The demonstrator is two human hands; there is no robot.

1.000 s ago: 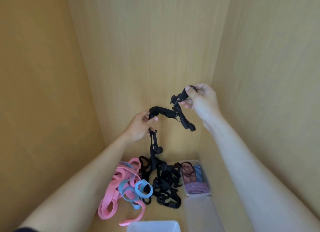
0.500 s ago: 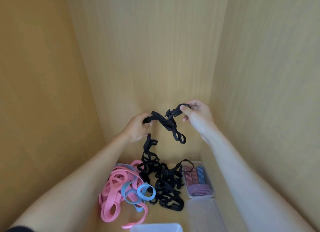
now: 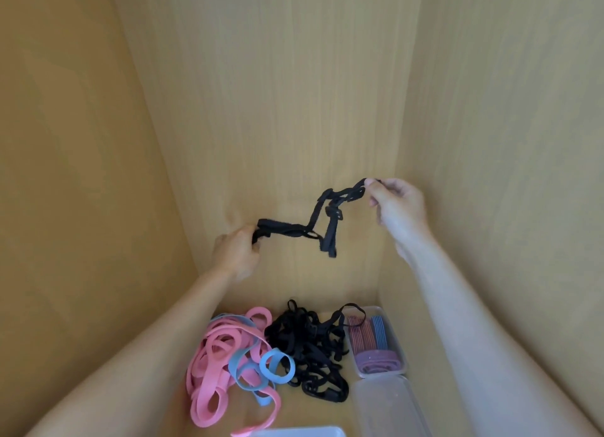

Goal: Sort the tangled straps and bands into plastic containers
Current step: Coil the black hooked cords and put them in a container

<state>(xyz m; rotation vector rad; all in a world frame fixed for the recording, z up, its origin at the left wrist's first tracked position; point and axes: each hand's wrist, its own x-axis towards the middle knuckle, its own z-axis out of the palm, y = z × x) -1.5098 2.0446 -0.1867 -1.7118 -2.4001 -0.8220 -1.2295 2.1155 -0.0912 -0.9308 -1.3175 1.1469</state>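
A black strap [image 3: 313, 222] hangs in the air between my two hands, clear of the pile below. My left hand [image 3: 237, 252] grips its left end with curled fingers. My right hand [image 3: 397, 207] pinches its right end higher up. A loop of the strap dangles in the middle. On the floor lies a tangle of black straps [image 3: 310, 348], and to its left a heap of pink bands [image 3: 217, 361] mixed with blue bands [image 3: 271, 364]. A clear plastic container [image 3: 397, 342] at the right holds red, blue and purple bands.
Wooden walls close in on the left, back and right. A second clear container [image 3: 389, 407] sits in front of the filled one. The rim of a white container [image 3: 300, 431] shows at the bottom edge.
The black strap has come free of the pile; before, its tail still ran down into the tangle. My hands have moved apart, stretching the strap between them.
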